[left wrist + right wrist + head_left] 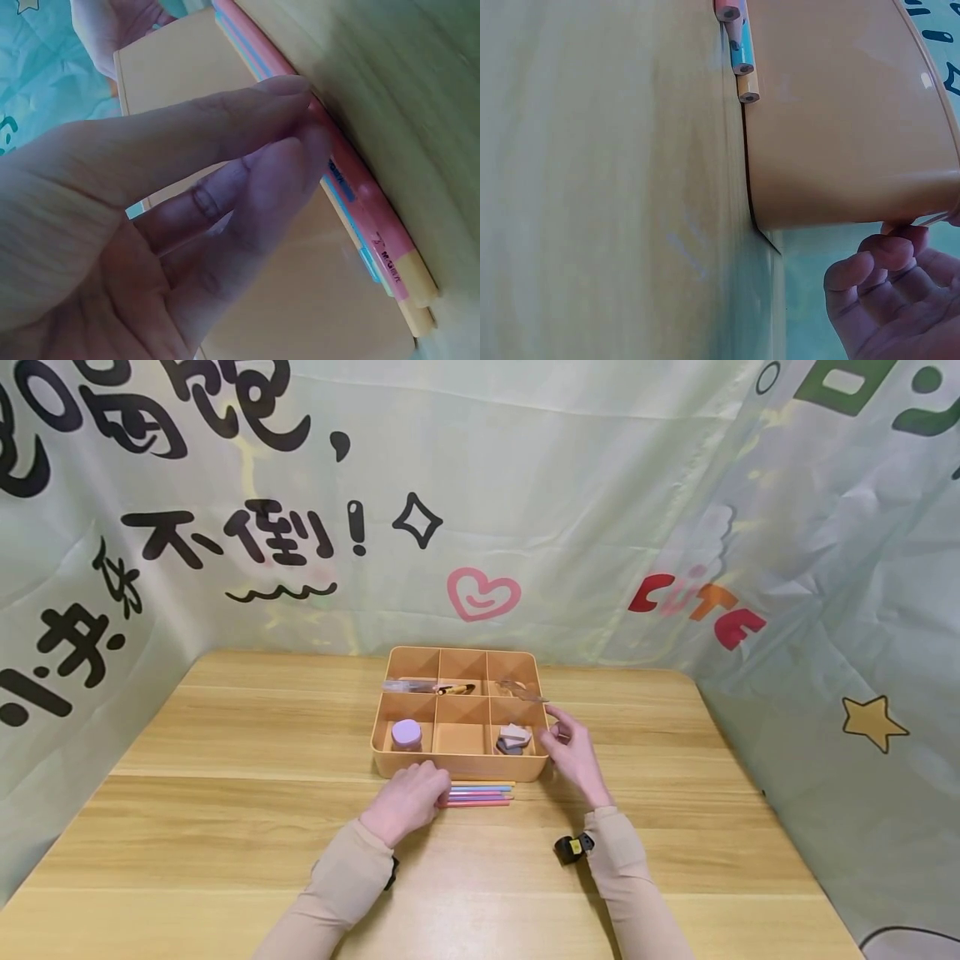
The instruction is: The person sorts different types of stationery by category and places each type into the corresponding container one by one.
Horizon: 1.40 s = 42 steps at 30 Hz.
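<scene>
Several pencils point(480, 796), in yellow, blue, purple and pink, lie side by side on the table along the front wall of an orange divided box point(457, 766). My left hand point(408, 797) is over their left ends. In the left wrist view, its thumb and fingertips come together at the pink pencil point(367, 202); whether they pinch it is hidden. My right hand point(573, 747) is at the box's right side, its fingertips against the wall near the rim, fingers loosely bent. The pencils' flat ends show beside the box in the right wrist view.
Inside the box are a purple-lidded jar point(407, 734), grey and white blocks point(513, 737), a clear plastic item point(408, 686), a yellow-and-black slim item point(456, 689) and a thin transparent piece point(521, 691). A printed curtain point(570, 527) hangs behind the wooden table point(247, 827).
</scene>
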### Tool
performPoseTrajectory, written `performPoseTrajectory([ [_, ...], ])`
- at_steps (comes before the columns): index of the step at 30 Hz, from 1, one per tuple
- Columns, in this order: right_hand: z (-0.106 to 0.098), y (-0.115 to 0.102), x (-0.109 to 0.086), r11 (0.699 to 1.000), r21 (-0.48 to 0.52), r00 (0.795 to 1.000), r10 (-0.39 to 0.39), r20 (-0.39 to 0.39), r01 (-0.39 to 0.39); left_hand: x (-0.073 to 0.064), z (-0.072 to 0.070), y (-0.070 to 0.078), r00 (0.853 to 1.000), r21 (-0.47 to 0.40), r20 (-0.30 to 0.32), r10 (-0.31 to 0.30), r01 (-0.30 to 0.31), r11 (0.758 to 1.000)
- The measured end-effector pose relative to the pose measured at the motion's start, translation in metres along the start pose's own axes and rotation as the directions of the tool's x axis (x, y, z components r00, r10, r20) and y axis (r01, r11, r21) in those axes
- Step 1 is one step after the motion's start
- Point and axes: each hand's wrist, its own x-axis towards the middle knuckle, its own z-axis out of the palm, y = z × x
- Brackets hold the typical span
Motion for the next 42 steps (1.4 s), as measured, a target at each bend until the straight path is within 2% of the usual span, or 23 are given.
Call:
performPoseTrajectory([
  [8,0.0007,0.0021,-0.001,0.996,0.028,0.997,-0.081,-0.017,0.081,0.0015,0.0028,-0.0015,0.999,0.028,-0.052,0.004,-0.002,1.0],
  [17,-0.0005,0.0008,0.0004,1.0,-0.002,1.0,0.011,0.002,-0.011,0.002,0.0063,-0.0021,0.996,0.055,-0.089,-0.02,0.025,0.998],
  [32,-0.0006,0.0006,-0.0003,1.0,0.005,1.0,0.018,0.01,-0.018,0.0014,0.0069,-0.0017,0.996,0.065,-0.085,-0.042,0.047,0.997],
  [36,-0.0007,0.0002,-0.0002,1.0,0.004,1.0,0.014,0.011,-0.014,0.0009,0.0058,-0.0024,0.996,0.065,-0.081,-0.025,0.03,0.997],
  [42,-0.0011,0.0004,0.0,1.0,0.004,1.0,0.015,0.01,-0.015,-0.0019,0.006,-0.0077,0.995,0.091,-0.086,0.051,-0.043,0.995],
])
